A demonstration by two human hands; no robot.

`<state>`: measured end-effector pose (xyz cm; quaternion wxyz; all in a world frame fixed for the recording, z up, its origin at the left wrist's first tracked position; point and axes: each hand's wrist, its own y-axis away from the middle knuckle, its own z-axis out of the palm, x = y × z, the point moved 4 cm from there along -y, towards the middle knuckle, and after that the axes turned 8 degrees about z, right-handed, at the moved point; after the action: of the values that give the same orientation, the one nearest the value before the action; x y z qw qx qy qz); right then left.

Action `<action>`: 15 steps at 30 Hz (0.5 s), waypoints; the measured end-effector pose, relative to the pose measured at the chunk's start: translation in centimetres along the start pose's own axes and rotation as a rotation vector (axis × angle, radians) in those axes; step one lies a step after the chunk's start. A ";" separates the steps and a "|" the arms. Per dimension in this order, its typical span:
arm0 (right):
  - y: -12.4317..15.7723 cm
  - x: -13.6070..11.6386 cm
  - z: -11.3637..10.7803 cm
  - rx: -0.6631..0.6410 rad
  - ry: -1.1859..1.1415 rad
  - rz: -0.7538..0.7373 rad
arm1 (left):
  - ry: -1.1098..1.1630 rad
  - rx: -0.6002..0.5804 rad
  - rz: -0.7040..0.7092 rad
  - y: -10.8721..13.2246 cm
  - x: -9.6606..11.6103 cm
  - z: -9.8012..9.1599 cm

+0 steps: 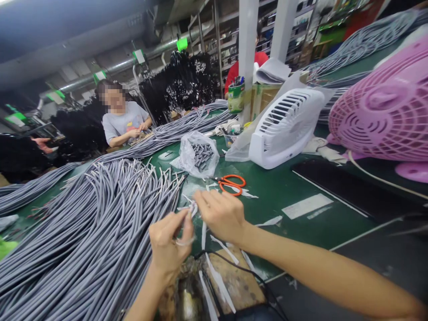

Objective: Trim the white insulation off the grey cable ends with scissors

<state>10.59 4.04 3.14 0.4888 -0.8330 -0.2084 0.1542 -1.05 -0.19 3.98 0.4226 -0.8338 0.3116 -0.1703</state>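
Observation:
My left hand [172, 236] is closed in a pinch, with a pale loop, possibly a ring or strip, by its fingers. Close beside it, my right hand [220, 214] is bent shut with the fingertips turned inward. Between the two sets of fingertips shows a small whitish piece [193, 207], too blurred to name. Left of the hands lies a big bundle of grey cables [110, 223] with pale stripped ends. Orange-handled scissors [233, 183] rest just beyond my right hand. White strips [219, 276] are scattered under and around both hands.
A clear plastic bag [197, 156] holds short grey pieces. A white fan [284, 127] and a pink fan [377, 100] stand to the right, by a black flat panel [347, 187]. Across the green table [267, 205] a co-worker [123, 116] handles something small. A wooden block [234, 276] sits below my hands.

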 end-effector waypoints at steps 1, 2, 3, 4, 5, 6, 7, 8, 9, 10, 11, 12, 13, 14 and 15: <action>-0.3 0.7 0.3 -0.048 0.026 0.058 | 0.035 -0.016 0.001 0.0 0.1 0.1; -0.7 1.5 0.6 -0.088 0.013 0.121 | 0.065 -0.027 -0.009 0.0 0.0 0.2; -1.1 2.3 0.7 -0.119 -0.053 0.180 | 0.086 -0.032 -0.031 0.0 -0.1 0.3; -1.4 2.8 0.7 -0.142 -0.178 0.218 | 0.099 -0.028 -0.062 0.1 -0.4 0.3; -1.7 3.1 0.7 -0.171 -0.334 0.224 | 0.111 -0.019 -0.096 0.1 -0.7 0.2; -2.0 3.1 0.6 -0.201 -0.499 0.207 | 0.123 -0.016 -0.131 0.1 -1.0 0.2; -2.1 2.9 0.5 -0.231 -0.647 0.171 | 0.132 -0.015 -0.161 0.1 -1.3 0.1; -2.1 2.6 0.4 -0.261 -0.759 0.126 | 0.138 -0.015 -0.181 0.1 -1.6 0.1; -2.1 2.3 0.3 -0.287 -0.827 0.095 | 0.143 -0.017 -0.192 0.1 -1.7 0.0; -1.9 2.1 0.3 -0.306 -0.861 0.094 | 0.146 -0.026 -0.191 0.0 -1.8 0.0; -1.8 2.0 0.5 -0.332 -0.876 0.121 | 0.148 -0.045 -0.176 -0.1 -1.8 0.0; -1.7 2.1 0.8 -0.380 -0.886 0.166 | 0.150 -0.069 -0.154 -0.1 -1.8 0.1; -1.5 2.2 1.3 -0.451 -0.908 0.224 | 0.153 -0.095 -0.129 -0.2 -1.8 0.2; -1.4 2.3 1.8 -0.545 -0.954 0.291 | 0.160 -0.122 -0.108 -0.2 -1.7 0.3; -1.2 2.4 2.4 -0.653 -1.028 0.359 | 0.177 -0.144 -0.097 -0.2 -1.7 0.4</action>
<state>11.37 7.54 2.89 0.0134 -0.7808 -0.3098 0.5424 -2.04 1.27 3.89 0.3238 -0.8579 0.3183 -0.2406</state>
